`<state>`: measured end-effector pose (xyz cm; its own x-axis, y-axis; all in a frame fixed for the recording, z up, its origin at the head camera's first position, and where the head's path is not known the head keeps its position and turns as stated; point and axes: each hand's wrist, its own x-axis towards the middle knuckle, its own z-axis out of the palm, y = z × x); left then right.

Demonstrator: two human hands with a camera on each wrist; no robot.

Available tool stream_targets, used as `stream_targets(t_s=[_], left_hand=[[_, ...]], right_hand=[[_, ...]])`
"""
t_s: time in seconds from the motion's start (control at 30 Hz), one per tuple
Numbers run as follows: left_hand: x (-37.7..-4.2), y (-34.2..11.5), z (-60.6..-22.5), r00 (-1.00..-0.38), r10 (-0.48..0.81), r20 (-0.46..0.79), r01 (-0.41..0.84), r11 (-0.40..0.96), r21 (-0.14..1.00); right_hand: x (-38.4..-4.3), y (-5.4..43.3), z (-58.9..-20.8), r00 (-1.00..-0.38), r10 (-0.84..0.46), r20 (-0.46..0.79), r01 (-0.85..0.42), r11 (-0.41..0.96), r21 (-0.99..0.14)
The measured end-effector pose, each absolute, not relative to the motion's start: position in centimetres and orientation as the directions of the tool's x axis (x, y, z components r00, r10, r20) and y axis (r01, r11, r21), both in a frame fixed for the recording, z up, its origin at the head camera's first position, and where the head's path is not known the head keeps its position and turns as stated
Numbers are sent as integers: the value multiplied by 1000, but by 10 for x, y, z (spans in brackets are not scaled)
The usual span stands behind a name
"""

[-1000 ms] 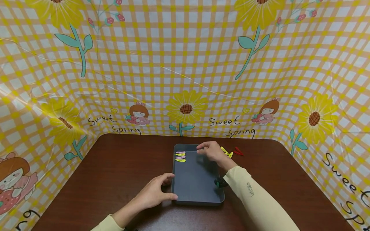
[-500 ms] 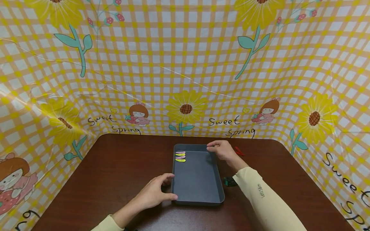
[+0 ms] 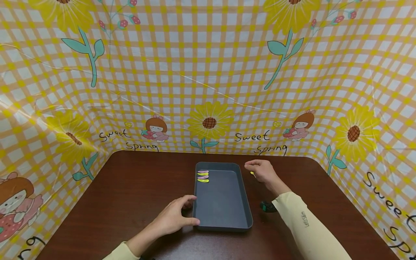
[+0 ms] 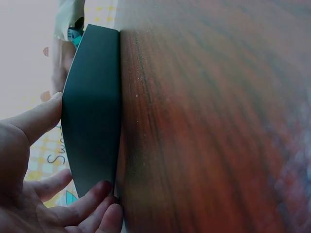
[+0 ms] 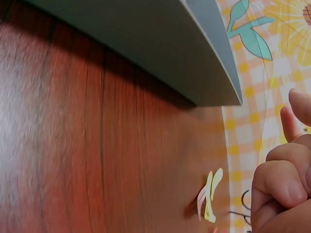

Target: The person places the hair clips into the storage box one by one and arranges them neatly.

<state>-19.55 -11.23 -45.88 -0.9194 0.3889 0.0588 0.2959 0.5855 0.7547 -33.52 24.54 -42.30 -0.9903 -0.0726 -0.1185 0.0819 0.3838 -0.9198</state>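
Observation:
My left hand [image 3: 172, 216] rests at the left side of a dark grey rectangular tray [image 3: 222, 206]. In the left wrist view, its thumb touches the tray's rim and its fingertips lie against the outer wall. Several snap hair clips [image 3: 203, 181], pink and yellow, lie in a column at the tray's far left corner. My right hand [image 3: 264, 173] hovers right of the tray, thumb and index finger apart, other fingers curled, with nothing visible between them. Below it, in the right wrist view, yellow and pink hair clips [image 5: 209, 196] lie on the table, with a sliver of red at the frame's bottom.
The brown wooden table [image 3: 139, 180] carries the tray. A yellow checked cloth [image 3: 208, 72] with sunflowers hangs behind and at both sides. A dark strap with a green part [image 3: 268, 206] sits at my right wrist.
My right hand has moved from above the tray's far part rightward to over the loose hair clips, now covering the red ones in the head view. My left hand and the tray stay in place.

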Motion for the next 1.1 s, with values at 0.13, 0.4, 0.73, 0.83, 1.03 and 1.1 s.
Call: stream_targets(t_s=[0.13,0.4,0.73,0.83,1.03,1.1], left_hand=[[-196,-112,-459,-921,386,56,292,587,755],[-195,-113,-459,-921,386,46,284,586,759],[-196,-113,-459,-923,382,40,279,593,756],[-196,-113,-459,-923,382,42,280,593,755],[-195,-113,-459,-924,380,47,282,594,754],[-195,-113,-459,-924,380,48,283,593,753]], right_hand=[[-333,254,-423,-991,-41,-130,105,376,-921],[-331,267,-433,-988,44,-149,155,347,-925],[-323,277,-445,-986,68,-155,168,271,-948],[-323,280,-449,-985,78,-153,168,249,-954],[-321,284,-456,-981,94,-171,189,254,-949],[-320,285,-458,-981,96,-168,189,275,-943]])
